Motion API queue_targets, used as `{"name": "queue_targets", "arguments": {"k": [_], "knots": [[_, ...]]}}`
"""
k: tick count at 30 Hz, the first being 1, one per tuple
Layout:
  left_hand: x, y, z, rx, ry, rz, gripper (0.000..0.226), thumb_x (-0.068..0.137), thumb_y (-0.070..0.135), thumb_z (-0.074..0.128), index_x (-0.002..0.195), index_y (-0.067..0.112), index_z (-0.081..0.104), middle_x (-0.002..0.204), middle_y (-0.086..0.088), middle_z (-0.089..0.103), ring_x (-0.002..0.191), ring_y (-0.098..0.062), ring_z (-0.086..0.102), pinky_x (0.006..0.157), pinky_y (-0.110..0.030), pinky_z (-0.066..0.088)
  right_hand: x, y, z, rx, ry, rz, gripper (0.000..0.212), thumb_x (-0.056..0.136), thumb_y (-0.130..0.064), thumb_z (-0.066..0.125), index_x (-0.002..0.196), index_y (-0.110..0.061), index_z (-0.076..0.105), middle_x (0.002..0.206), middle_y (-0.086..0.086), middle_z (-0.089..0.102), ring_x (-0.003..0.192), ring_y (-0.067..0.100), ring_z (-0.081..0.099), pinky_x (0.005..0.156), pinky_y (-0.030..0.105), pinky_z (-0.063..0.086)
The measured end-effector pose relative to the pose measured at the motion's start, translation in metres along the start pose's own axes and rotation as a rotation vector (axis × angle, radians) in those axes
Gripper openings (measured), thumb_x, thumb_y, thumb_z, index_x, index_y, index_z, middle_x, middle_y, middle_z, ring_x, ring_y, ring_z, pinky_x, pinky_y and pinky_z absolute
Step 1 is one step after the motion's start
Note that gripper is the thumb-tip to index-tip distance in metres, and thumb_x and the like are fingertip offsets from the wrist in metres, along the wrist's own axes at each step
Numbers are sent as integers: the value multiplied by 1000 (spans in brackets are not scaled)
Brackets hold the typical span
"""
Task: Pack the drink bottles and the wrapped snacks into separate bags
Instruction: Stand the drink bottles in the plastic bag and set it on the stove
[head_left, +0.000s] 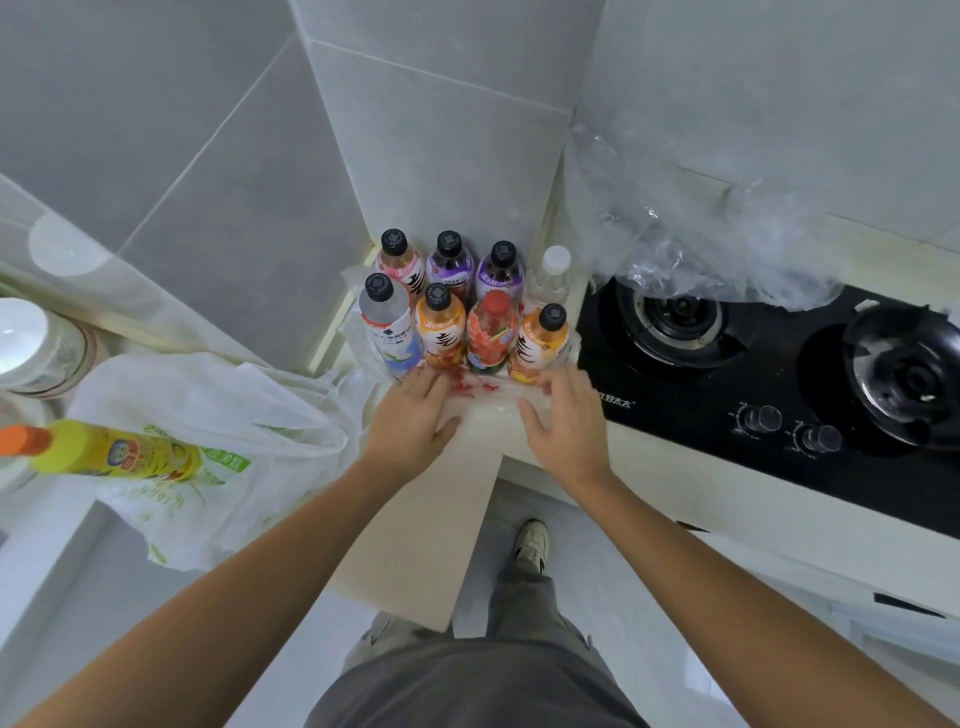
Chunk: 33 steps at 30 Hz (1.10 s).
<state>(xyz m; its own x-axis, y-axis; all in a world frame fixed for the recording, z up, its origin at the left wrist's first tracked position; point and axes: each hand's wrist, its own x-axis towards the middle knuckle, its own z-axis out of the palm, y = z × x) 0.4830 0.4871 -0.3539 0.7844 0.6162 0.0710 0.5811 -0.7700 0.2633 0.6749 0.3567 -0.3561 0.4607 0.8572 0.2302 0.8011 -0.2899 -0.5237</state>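
While the bottles (457, 306) stood close together in the corner of the counter (415, 540), both hands were down at the near edge of a thin clear bag (488, 387) with red marks on it. The bag seemed to lie under and around the bottles, with its edges poking out on the left. Eight bottles stood upright in two rows, touching each other. Most had black caps, one had a red cap (496, 301), and one at the back right had a white cap (556, 258).

The left hand (413, 418) lay flat on the bag just in front of the bottles, with the fingers spread and pressing down. It was not clear if it pinched the plastic. The right hand (566, 421) was curled over the bag's right edge, and the fingers seemed to hold the plastic.

A white bag with green print (208, 415) lay crumpled on the counter to the left, well apart from the bottles. A yellow bottle with an orange cap (111, 452) lay in front of it. A black stove (769, 364) sat just right of the bottles, and clear plastic (701, 234) hung against the wall above it. A shoe (531, 545) showed on the floor below.
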Motion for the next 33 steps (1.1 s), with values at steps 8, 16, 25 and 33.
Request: {"name": "queue_targets", "arguments": {"k": [8, 16, 25, 33], "knots": [[3, -34, 2, 205, -278, -168, 49, 86, 26, 71, 128, 8, 57, 108, -11, 70, 102, -34, 58, 89, -43, 44, 2, 15, 22, -330, -320, -136, 73, 79, -19, 80, 142, -1, 48, 92, 12, 72, 96, 33, 68, 114, 45, 43], [8, -46, -7, 188, -249, -203, 59, 93, 40, 58, 143, 13, 43, 103, -11, 71, 96, -33, 57, 83, -42, 41, 25, 15, 14, -204, -470, -49, 46, 106, -36, 48, 144, -11, 45, 94, 14, 72, 102, 37, 67, 82, 45, 56], [8, -51, -9, 151, -266, -248, 65, 93, 52, 55, 148, 23, 35, 106, -11, 68, 102, -31, 58, 89, -41, 41, 39, 20, 11, -223, -608, -30, 53, 101, -29, 59, 148, -14, 40, 98, 17, 69, 93, 40, 68, 80, 49, 56], [5, -53, -8, 191, -301, -217, 83, 84, 64, 65, 152, 29, 32, 121, -7, 68, 111, -29, 55, 93, -41, 39, 43, 24, 14, -212, -677, -53, 65, 92, -40, 70, 144, -19, 37, 100, 8, 66, 97, 37, 67, 80, 43, 55]]}}
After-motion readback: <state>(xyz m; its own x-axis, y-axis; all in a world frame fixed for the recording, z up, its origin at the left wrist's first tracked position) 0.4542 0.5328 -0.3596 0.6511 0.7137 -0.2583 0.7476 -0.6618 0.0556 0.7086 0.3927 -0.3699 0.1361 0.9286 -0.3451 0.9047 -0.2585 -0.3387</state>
